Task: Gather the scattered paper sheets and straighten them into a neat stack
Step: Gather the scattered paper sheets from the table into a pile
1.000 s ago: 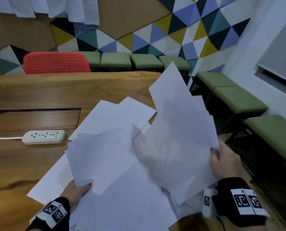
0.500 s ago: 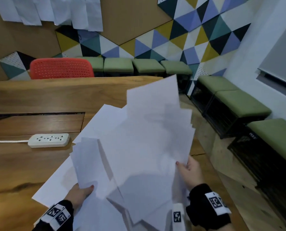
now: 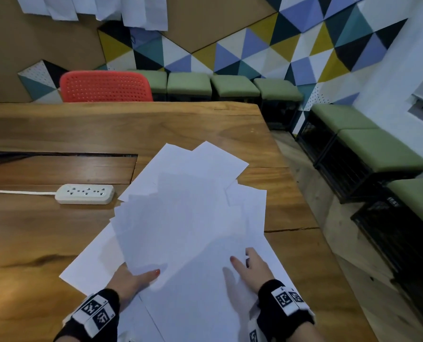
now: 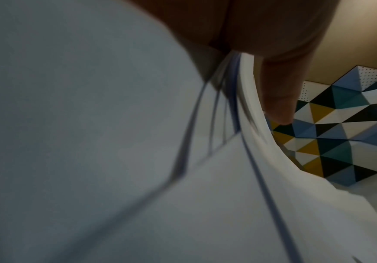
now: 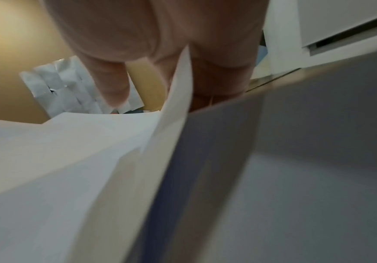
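Several white paper sheets lie fanned and overlapping on the wooden table. My left hand grips the pile's near left edge, thumb on top and fingers hidden beneath. My right hand holds the near right part, thumb lying on the top sheets and fingertips tucked under their edge. In the left wrist view, the layered sheets run under my thumb. The right wrist view shows a sheet edge standing between thumb and fingers.
A white power strip with its cord lies left of the pile, beside a sunken slot in the table. The table's right edge is close to the sheets. A red chair and green stools stand beyond.
My right hand has carried the raised bunch of sheets left and down onto the pile, which now lies flatter. The left hand has kept its hold.
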`<action>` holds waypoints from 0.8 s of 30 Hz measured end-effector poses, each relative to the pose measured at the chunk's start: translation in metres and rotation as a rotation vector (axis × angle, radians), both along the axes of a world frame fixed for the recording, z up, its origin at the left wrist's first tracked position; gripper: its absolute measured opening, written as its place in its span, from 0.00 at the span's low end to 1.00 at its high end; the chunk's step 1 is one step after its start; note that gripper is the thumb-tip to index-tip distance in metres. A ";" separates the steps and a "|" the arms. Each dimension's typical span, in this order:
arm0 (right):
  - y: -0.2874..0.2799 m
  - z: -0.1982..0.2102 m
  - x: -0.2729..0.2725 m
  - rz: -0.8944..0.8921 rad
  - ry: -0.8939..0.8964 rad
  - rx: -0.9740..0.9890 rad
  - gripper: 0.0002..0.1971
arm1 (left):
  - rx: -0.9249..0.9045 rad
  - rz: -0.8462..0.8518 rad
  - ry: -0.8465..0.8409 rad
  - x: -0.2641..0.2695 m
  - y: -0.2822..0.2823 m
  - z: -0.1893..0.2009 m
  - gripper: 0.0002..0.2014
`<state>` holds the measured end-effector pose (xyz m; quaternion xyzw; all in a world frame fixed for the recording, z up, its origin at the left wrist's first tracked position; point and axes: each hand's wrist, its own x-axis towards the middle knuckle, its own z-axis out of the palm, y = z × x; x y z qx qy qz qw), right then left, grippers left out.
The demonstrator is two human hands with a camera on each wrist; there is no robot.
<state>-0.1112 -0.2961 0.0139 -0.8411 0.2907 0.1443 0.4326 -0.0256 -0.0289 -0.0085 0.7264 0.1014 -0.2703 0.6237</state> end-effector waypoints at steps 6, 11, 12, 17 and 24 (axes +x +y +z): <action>0.004 0.000 -0.003 0.122 0.021 0.010 0.08 | 0.022 -0.008 -0.035 -0.002 0.001 -0.003 0.24; -0.010 -0.005 -0.009 0.038 0.084 -0.149 0.16 | 0.021 0.008 -0.029 0.000 0.002 -0.006 0.24; -0.012 -0.006 -0.010 0.037 0.087 -0.175 0.16 | 0.029 0.011 -0.029 0.000 0.003 -0.006 0.22; -0.018 -0.009 -0.022 -0.086 -0.036 -0.213 0.12 | 0.012 0.010 -0.022 0.001 0.004 -0.007 0.18; -0.004 -0.009 -0.030 -0.001 -0.052 -0.055 0.12 | -0.002 -0.033 -0.058 -0.002 -0.001 -0.001 0.15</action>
